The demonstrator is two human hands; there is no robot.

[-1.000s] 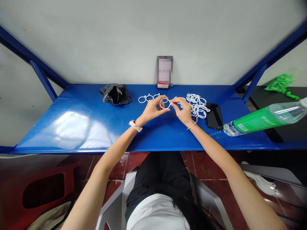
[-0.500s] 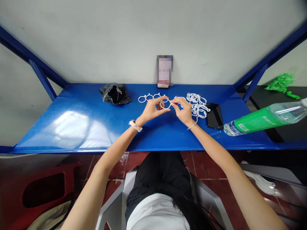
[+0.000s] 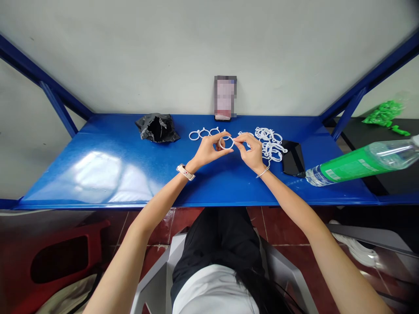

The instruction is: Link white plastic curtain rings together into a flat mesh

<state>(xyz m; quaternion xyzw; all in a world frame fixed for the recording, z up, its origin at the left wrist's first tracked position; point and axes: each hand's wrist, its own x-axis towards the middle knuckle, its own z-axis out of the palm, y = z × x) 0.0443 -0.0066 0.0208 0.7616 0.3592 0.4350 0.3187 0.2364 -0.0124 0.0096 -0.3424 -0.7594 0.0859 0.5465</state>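
A small white plastic ring [image 3: 226, 142] is held between both hands above the blue table [image 3: 108, 170]. My left hand [image 3: 207, 150] pinches the ring's left side, and my right hand [image 3: 250, 151] pinches its right side with thumb and forefinger. Just behind my left hand lies a short row of joined white rings [image 3: 203, 133]. A loose heap of white rings [image 3: 270, 141] sits beside my right hand, partly hidden by it.
A crumpled black plastic bag [image 3: 157, 127] lies at the back left. A phone [image 3: 224, 98] leans on the wall. A black flat object [image 3: 292, 158] and a lying green-labelled water bottle [image 3: 356, 164] are on the right. Green plastic parts [image 3: 383, 113] rest far right.
Both hands stay on the ring with only slight finger shifts; nothing else has moved.
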